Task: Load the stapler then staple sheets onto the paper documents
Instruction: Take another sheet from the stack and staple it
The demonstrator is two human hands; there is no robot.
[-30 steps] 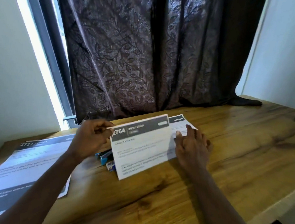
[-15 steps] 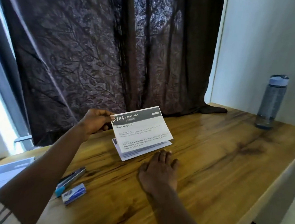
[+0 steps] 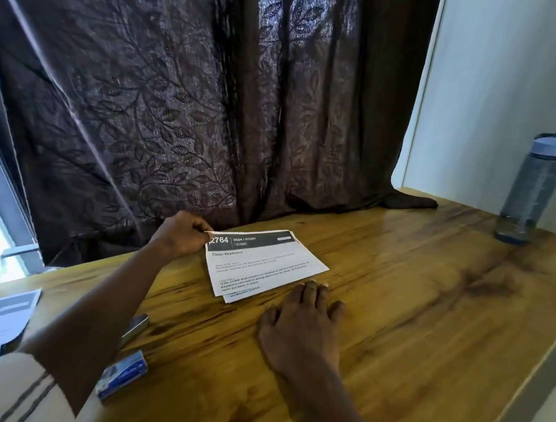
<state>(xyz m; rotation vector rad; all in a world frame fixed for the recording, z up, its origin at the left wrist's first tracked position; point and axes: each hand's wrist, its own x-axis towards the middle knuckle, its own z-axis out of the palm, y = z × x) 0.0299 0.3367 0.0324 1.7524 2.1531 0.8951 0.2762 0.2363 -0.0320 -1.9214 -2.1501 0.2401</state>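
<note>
A tall grey translucent water bottle [image 3: 531, 191] stands at three o'clock on the wooden table [image 3: 411, 317], before a dark leaf-patterned curtain [image 3: 212, 116]. A second printed sheet [image 3: 5, 315] lies at nine o'clock. At seven o'clock a small blue staple box [image 3: 123, 374] lies beside the metal stapler [image 3: 134, 327], mostly hidden under the forearm. The stack of white paper documents [image 3: 261, 265], dark-headed, lies flat at the centre. The left hand [image 3: 180, 233] pinches its far-left corner; the right hand [image 3: 303, 322] rests flat, fingers spread, just below the stack.

Documents [image 3: 261, 265] lie mid-table [image 3: 426, 299]; stapler [image 3: 134, 327] and staple box [image 3: 123, 374] left (bottle [image 3: 531, 191] far right).
</note>
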